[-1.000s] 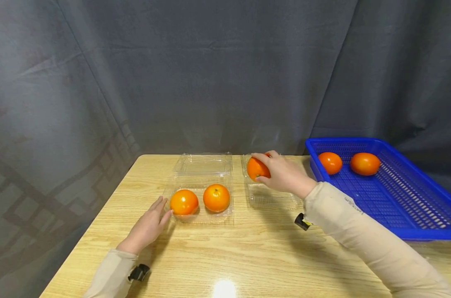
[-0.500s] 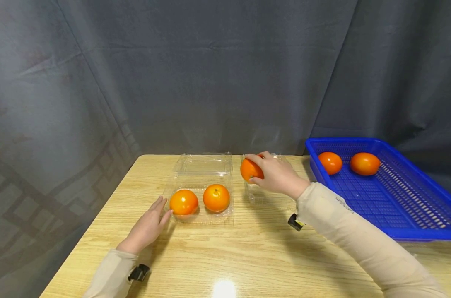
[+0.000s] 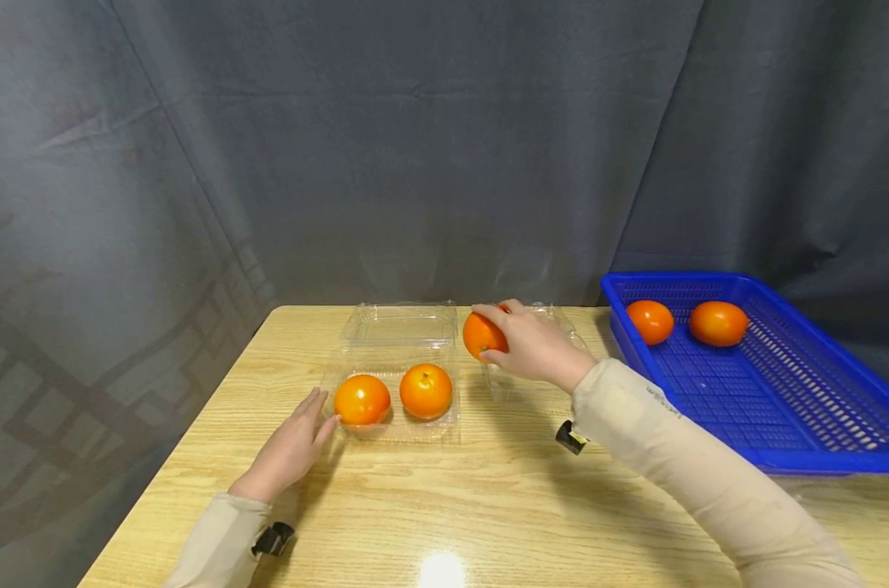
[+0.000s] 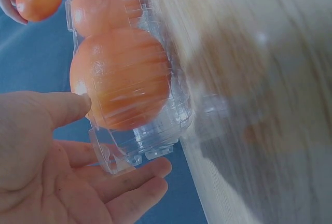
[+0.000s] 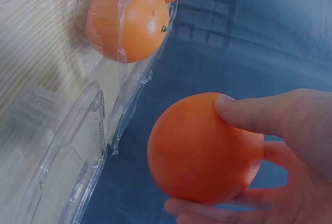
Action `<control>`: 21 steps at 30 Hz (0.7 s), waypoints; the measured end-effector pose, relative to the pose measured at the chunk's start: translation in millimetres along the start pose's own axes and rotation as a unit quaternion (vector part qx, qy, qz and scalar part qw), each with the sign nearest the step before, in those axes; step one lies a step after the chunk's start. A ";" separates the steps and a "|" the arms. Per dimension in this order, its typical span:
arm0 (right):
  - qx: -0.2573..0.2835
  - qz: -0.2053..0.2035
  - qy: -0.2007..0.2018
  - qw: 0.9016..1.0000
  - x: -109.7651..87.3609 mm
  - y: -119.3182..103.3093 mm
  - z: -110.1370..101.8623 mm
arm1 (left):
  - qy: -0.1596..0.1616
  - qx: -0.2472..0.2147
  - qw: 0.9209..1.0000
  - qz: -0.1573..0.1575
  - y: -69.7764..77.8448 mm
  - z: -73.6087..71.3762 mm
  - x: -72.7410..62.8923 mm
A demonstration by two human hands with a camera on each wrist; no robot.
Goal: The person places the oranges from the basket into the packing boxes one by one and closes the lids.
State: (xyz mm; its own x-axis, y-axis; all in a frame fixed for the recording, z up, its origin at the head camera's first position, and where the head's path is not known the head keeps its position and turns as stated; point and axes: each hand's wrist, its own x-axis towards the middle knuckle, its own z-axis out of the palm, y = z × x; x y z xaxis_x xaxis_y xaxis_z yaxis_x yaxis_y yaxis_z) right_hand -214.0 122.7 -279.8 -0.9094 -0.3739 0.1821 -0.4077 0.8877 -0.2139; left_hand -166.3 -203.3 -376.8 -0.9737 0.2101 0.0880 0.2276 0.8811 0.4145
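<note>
My right hand (image 3: 535, 347) grips an orange (image 3: 484, 336) between thumb and fingers, raised over the gap between two open clear plastic clamshell boxes. Beneath and beside that hand, the right clamshell box (image 3: 513, 387) is partly hidden. Two oranges sit side by side in the left clamshell box (image 3: 407, 357): a left orange (image 3: 362, 399) and a right orange (image 3: 425, 391). Beside this box's left end is my left hand (image 3: 288, 449), fingers extended. In the left wrist view, its thumb touches the near orange (image 4: 122, 79) or the clear wall there; which one, I cannot tell.
A blue plastic basket (image 3: 763, 461) stands on the right, holding two more orange fruits (image 3: 719, 323) near its far left corner. Everything rests on a wooden table (image 3: 385, 506). Behind its far edge hangs a dark grey curtain (image 3: 429, 163).
My right hand has carried its orange leftward, from above the right clamshell box towards the left one. My left hand and the two boxed oranges have stayed in place.
</note>
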 end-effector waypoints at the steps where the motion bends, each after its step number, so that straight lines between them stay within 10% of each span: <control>1: -0.001 -0.001 0.001 1.000 0.5 -0.4 0.2 | 0.001 -0.001 1.000 0.001 0.0 0.0 0.1; 21: 0.016 -0.005 -0.018 1.000 7.3 -8.6 5.2 | -0.001 -0.005 1.000 0.006 -0.7 -0.4 -0.1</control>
State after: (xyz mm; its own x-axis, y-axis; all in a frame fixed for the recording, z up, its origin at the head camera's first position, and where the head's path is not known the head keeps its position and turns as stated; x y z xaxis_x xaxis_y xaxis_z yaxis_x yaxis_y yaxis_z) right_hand -217.6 110.9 -281.7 -0.9070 -0.3934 0.1500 -0.4195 0.8747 -0.2428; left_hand -166.3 -204.1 -376.7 -0.9708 0.2215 0.0920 0.2395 0.8746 0.4215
